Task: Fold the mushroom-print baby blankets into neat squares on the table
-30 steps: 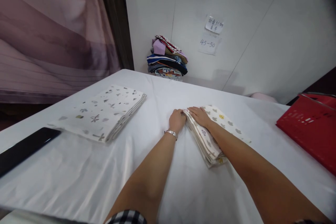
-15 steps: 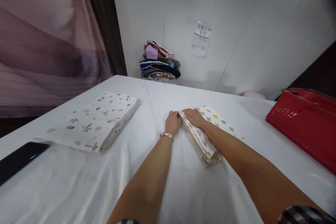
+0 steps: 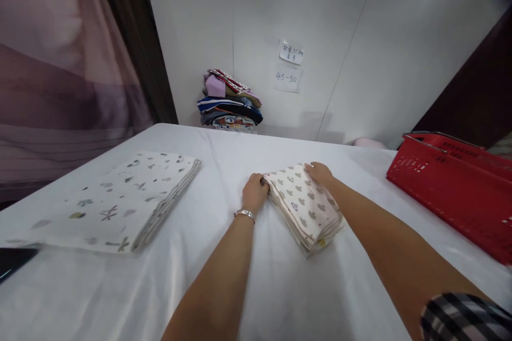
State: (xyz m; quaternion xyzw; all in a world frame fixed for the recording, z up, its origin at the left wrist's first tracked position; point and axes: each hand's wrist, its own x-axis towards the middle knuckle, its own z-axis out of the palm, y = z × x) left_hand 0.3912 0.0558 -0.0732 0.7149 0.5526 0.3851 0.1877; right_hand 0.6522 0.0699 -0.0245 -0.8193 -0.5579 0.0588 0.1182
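A folded white cloth (image 3: pixel 300 200) printed with grey cloud-like shapes lies in several layers on the white-covered table, a yellow motif showing at its near edge. My left hand (image 3: pixel 255 192), with a silver bracelet at the wrist, is closed on its far left corner. At the far right corner, my right hand (image 3: pixel 320 172) has its fingers closed on the cloth's edge; its fingertips are partly hidden. To the left lies a larger folded white cloth (image 3: pixel 116 202) with leaf and plant prints, apart from both hands.
A red plastic basket (image 3: pixel 448 192) with a metal handle stands at the right. A dark flat object (image 3: pixel 16 261) lies at the left edge. Beyond the table is a stack of folded fabrics (image 3: pixel 232 101) against the wall, near paper signs (image 3: pixel 290 66). A pinkish curtain (image 3: pixel 60 64) hangs left.
My right hand has moved right across the cloth, and the upper layer now spreads over the yellow-marked part. My left hand keeps its corner. The view has turned slightly right.
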